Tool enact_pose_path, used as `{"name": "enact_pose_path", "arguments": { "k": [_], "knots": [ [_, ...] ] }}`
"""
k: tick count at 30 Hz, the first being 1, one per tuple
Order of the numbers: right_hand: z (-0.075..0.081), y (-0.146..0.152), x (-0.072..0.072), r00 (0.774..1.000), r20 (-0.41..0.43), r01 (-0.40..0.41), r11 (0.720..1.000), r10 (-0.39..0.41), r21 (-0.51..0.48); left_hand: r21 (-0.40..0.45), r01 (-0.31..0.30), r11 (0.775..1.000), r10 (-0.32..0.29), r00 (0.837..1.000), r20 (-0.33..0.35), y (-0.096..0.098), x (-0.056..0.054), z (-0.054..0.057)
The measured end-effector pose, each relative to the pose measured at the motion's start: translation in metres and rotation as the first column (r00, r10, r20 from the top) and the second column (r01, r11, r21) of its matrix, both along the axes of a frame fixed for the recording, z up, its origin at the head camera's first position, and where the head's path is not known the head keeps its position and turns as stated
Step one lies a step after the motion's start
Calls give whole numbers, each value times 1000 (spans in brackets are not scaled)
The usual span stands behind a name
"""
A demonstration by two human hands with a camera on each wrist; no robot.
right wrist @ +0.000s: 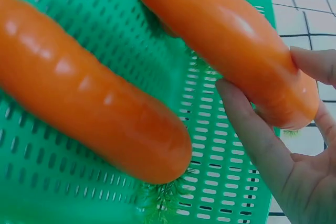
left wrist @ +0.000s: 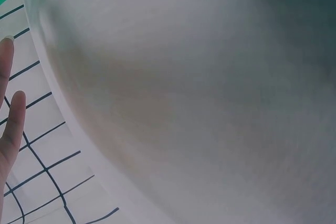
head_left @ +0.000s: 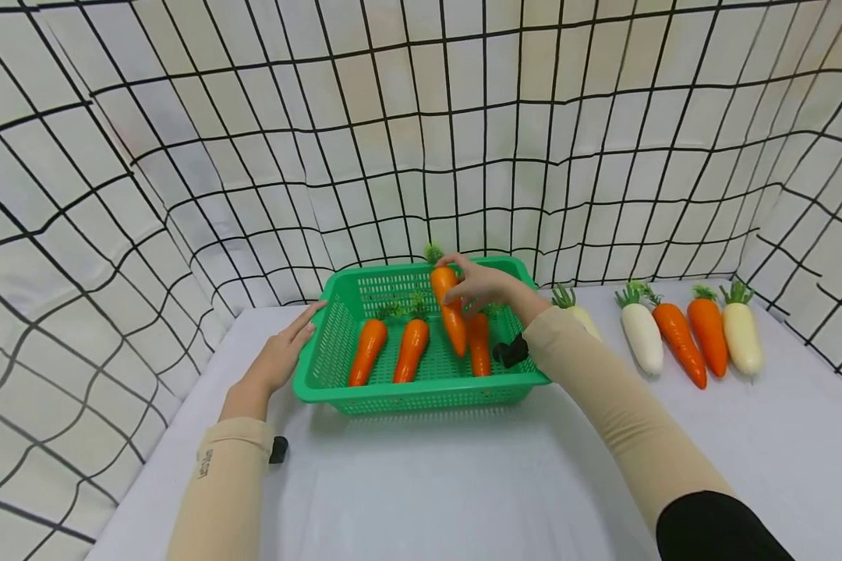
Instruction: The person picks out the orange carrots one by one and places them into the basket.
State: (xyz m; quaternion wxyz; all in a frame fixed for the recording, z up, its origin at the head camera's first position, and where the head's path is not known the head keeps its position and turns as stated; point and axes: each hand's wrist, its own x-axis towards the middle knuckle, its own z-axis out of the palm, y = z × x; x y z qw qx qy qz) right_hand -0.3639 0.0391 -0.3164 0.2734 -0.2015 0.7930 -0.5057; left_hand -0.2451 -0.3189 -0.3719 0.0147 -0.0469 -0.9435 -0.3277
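My right hand [head_left: 479,285] pinches a carrot [head_left: 449,308] near its leafy end, tilted over the green basket [head_left: 421,396]. In the right wrist view, thumb and fingers grip the upper carrot [right wrist: 236,35], while another carrot [right wrist: 94,93] lies on the slotted basket floor below. Inside the basket rest a left carrot [head_left: 368,352], a middle carrot [head_left: 412,351] and a right carrot [head_left: 479,344] close beside the held one. At the basket's left rim, my left hand [head_left: 281,360] lies with straight fingers; the left wrist view catches only its fingertips [left wrist: 16,114].
Right of the basket, a white radish [head_left: 642,336], two carrots [head_left: 679,343] and a cream radish [head_left: 742,335] lie in a row on the white table [head_left: 449,483]. Another radish [head_left: 584,318] is partly behind my right forearm. Black netting [head_left: 449,140] over white cloth surrounds the table.
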Motion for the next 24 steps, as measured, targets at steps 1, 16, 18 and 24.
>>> {"name": "enact_pose_path", "arguments": {
  "k": [1,16,18,24],
  "knots": [
    [-1,-2,1,1000,6,-1,1000,1,-1,0,-2,1000,2,1000,2,0,0,0],
    [-13,-8,3,998,-66,18,987,-7,161,-6,-7,1000,7,1000,-7,-2,-2,-4],
    [-14,-9,2,998,-70,14,985,-2,170,-6,-7,1000,6,1000,-6,-2,-2,-4],
    [-18,-9,-1,996,-91,15,982,2,186,-7,-10,1000,10,1000,-7,-1,-3,-3]
  ]
}}
